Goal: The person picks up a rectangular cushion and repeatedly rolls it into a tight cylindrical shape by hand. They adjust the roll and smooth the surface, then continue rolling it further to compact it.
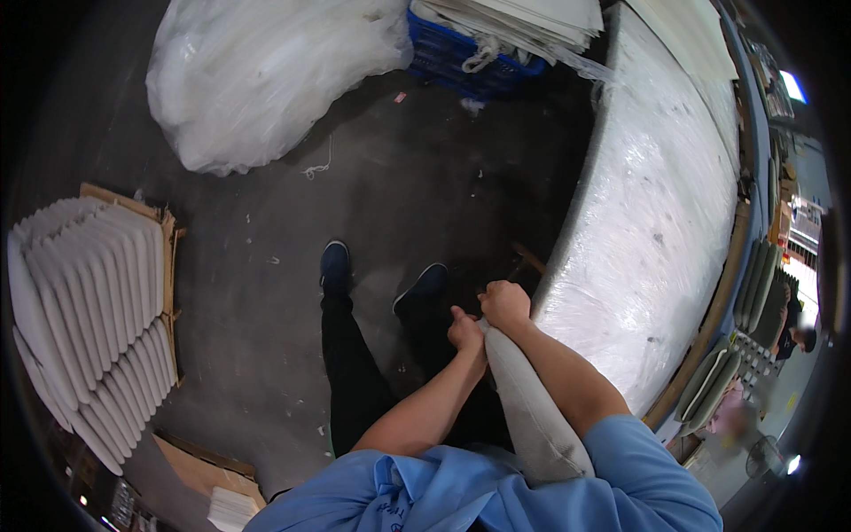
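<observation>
Pinching the grey cushion [527, 408] by its upper end in left hand [464, 332] and right hand [505, 304], I hold its long axis running downward, slightly rightward, in frame.

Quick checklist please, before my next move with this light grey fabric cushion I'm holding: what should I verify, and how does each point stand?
1. Both hands on the light grey fabric cushion: ok; left hand and right hand close on its far end.
2. Cushion's underside undamaged: cannot tell; it faces away.
3. Floor free of loose scraps: not ok; a tangled white string lies ahead.
4. Dark blue shoes apart: ok.
5. Broad surface under shiny clear plastic film within reach: ok, probably; it stands beside the right arm.
</observation>
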Motion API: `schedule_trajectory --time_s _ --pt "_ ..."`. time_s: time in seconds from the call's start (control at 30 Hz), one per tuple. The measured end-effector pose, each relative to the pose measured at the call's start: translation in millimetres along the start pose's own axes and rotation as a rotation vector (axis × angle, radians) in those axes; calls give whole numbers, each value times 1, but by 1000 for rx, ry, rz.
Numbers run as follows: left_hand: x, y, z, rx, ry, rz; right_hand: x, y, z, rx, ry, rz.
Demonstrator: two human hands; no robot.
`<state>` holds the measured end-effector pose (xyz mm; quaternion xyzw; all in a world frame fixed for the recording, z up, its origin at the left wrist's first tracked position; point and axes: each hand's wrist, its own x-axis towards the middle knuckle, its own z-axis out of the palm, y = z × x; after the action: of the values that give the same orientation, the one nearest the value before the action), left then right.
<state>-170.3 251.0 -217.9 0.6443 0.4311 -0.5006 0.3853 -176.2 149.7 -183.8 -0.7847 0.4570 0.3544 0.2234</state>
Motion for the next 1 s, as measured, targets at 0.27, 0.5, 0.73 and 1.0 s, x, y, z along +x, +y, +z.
schedule_trajectory --time_s 0.27,0.5,0.73,1.0 --pt "18 -11 -8 706 17 151 9 13 15 44 -32 -90" --pt "23 20 23 532 126 -89 21 16 17 79 79 -62" --pt "44 11 12 741 -44 28 21 5 12 132 37 -71" --pt "-31 82 -26 560 -565 540 21 22 10 342 56 64"
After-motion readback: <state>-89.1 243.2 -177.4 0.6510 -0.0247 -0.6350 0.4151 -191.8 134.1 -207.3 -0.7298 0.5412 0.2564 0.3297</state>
